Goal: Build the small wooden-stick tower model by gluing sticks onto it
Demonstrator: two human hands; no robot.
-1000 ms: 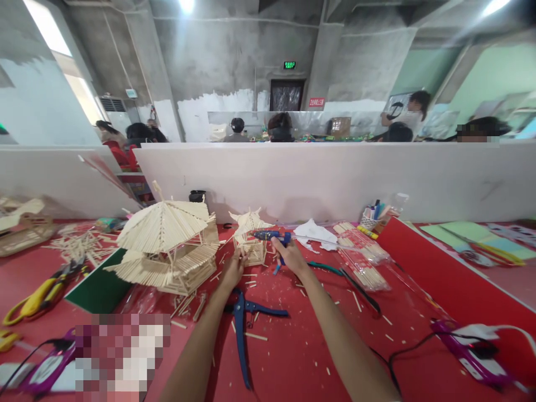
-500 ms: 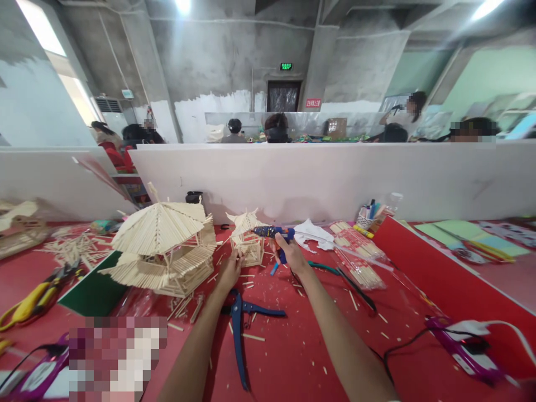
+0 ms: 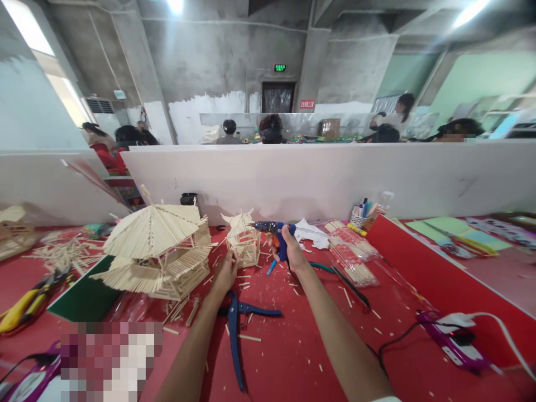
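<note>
My right hand (image 3: pixel 288 248) is wrapped round a blue hot glue gun (image 3: pixel 272 228), its nozzle pointing left at the roof of a small stick pavilion (image 3: pixel 247 245). A clear glue stick juts from the gun's back end. Whether the nozzle touches the roof I cannot tell. My left hand (image 3: pixel 227 271) has its fingers closed on the near left side of the small pavilion, which stands upright on the red table. A larger stick pavilion (image 3: pixel 154 245) with two roof tiers stands to the left. Below my hands lies a blue-handled cutter (image 3: pixel 237 335), its handles spread.
Stick bundles (image 3: pixel 352 257) in plastic and a green-and-black tool (image 3: pixel 354 287) lie right. Yellow-handled pliers (image 3: pixel 25 304) and loose sticks (image 3: pixel 69 251) are left. Power strips (image 3: pixel 454 340) with cables sit near both front corners. A white partition (image 3: pixel 326 173) closes the back; people sit beyond.
The view has shifted slightly, so most things sit a little further left. The glue gun's nozzle has risen slightly and sits by the roof's right side. Both hands keep their hold.
</note>
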